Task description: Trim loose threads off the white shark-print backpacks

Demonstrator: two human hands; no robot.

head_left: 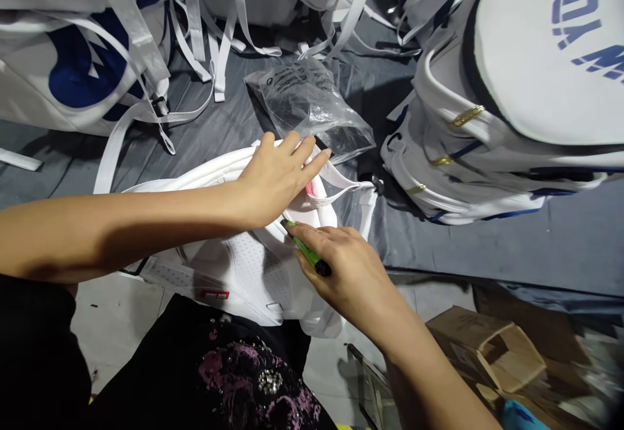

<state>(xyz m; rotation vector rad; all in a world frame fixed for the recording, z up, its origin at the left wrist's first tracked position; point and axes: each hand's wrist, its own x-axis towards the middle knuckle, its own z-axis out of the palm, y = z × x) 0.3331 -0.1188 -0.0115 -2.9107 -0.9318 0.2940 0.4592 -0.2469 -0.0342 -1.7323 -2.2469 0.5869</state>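
Observation:
A white backpack (256, 267) with perforated padding and a small red label lies at the table's near edge, partly overhanging it. My left hand (273, 180) grips its upper rim, fingers bent over the edge and thumb hidden. Just in front of it, my right hand (346, 264) is closed around a slim green tool with black ends (309, 251). The tool's tip touches or nearly touches the bag's white piping; its exact kind is unclear. A white strap (341, 193) loops out to the right of the bag.
A crumpled clear plastic bag (312, 105) lies behind the backpack on the grey-covered table (487, 248). Stacked white backpacks (531, 105) rise at the right. More white bags (82, 60) with dangling straps fill the back and left. An open cardboard box (487, 349) is below the table.

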